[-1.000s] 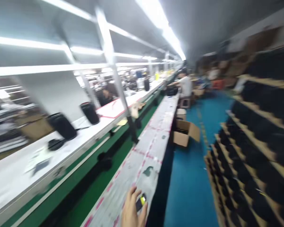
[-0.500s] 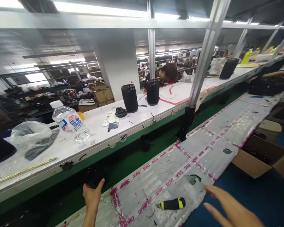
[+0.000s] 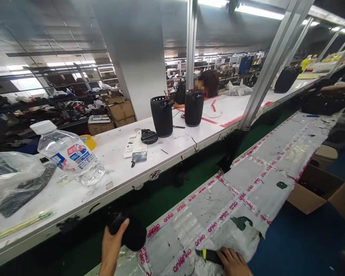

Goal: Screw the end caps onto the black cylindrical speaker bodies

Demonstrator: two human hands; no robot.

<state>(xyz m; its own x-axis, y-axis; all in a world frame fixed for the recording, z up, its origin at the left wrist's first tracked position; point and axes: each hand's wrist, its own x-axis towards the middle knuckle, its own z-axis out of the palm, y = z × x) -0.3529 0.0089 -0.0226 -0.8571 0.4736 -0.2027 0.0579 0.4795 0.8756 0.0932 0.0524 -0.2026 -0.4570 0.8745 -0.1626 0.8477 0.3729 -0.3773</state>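
At the lower left, my left hand [image 3: 112, 243] grips a dark, rounded black speaker housing [image 3: 134, 234], thumb across its near side. Its lower end overlaps the edge of the grey covered surface [image 3: 218, 218]. My right hand [image 3: 234, 262] is closed round the far end of a black-and-yellow handled tool [image 3: 211, 256] lying on that surface. The tool's short tip points left; its exact kind is unclear. On the white shelf above stand two black cylindrical speaker housings, one [image 3: 161, 117] with wires at its holed rim and another [image 3: 193, 109] beside it.
A tilted plastic bottle [image 3: 74, 157], a yellow tape roll [image 3: 88, 142] and a clear bag [image 3: 14, 172] occupy the shelf's left. A round black part [image 3: 148, 136] lies by a paper slip. A metal post [image 3: 276, 65] rises from the shelf. An open carton [image 3: 310, 197] sits right.
My left hand, with fingers apart before, now holds a black speaker housing. My right hand has moved left and down onto the black-and-yellow tool. The view has shifted slightly.
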